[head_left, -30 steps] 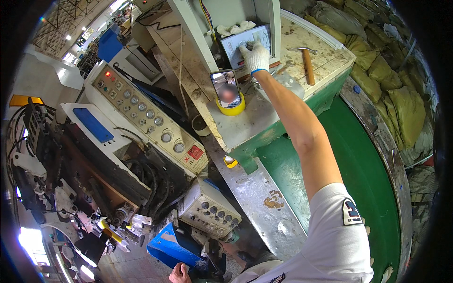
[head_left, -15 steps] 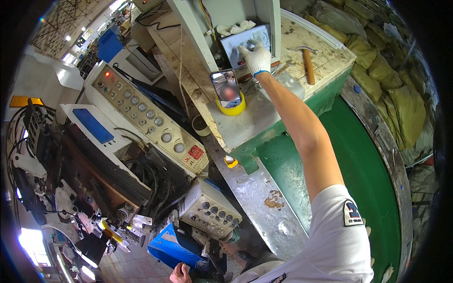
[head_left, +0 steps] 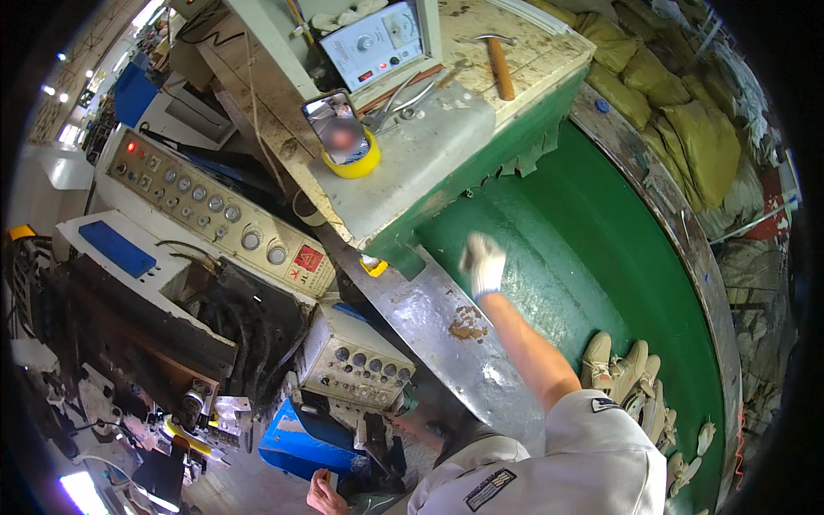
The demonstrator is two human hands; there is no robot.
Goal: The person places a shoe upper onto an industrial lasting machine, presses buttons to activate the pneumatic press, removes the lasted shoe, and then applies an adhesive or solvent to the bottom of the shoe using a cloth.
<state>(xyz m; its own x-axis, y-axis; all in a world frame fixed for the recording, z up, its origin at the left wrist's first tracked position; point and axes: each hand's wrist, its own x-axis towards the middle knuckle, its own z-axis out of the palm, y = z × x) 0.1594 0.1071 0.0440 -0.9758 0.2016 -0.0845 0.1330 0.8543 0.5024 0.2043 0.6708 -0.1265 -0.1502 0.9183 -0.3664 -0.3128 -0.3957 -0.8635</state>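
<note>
My right hand point(head_left: 482, 260), in a white knitted glove, hangs over the green surface point(head_left: 549, 249). Motion smears its fingers, and I cannot tell whether they hold anything. Low in the view, my bare left hand point(head_left: 326, 494) has its fingers curled together beside the blue machine part point(head_left: 305, 442); whatever they may hold is hidden. A control box point(head_left: 371, 47) with a knob, a meter and a lit red switch stands inside a grey cabinet frame at the top. Before it, a phone point(head_left: 336, 129) leans in a yellow tape roll point(head_left: 354, 163).
Beside the tape lie pliers point(head_left: 403, 107) and a hammer point(head_left: 499, 69) on the worn bench. Several beige shoes point(head_left: 631, 369) stand at the right on the green surface. To the left is a machine panel point(head_left: 219, 210) with knobs and a red light. Sacks point(head_left: 687, 146) are piled beyond the curved rim.
My right hand has left the control box and come back toward me over the green surface. The view has shifted, bringing the shoes and the lit red switch into sight.
</note>
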